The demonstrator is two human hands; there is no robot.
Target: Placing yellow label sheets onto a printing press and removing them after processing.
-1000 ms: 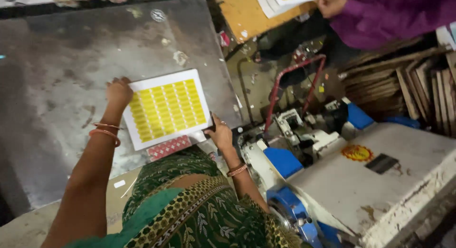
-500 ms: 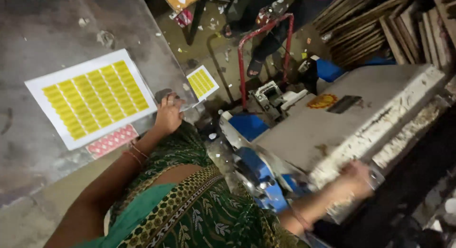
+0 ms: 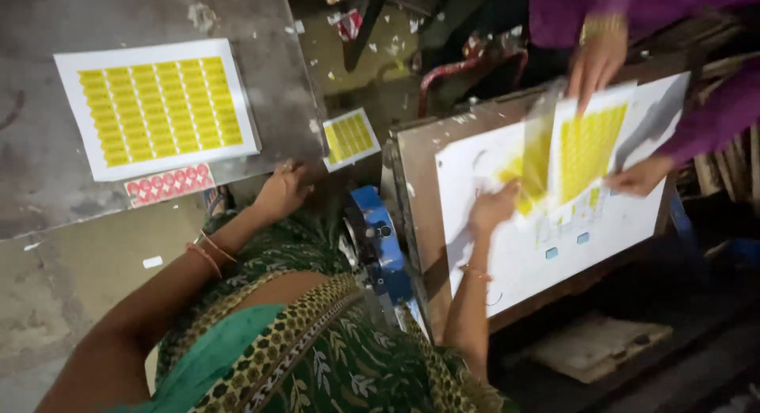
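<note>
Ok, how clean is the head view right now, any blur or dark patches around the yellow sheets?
Head view: the yellow sheet being lifted off the white board is smeared by motion blur, as is the right hand beneath it; the large yellow label sheet on the grey table is sharp and evenly lit; the lower right corner falls into deep shadow.

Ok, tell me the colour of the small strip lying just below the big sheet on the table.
The strip is red with pale round shapes, seen in the head view.
</note>
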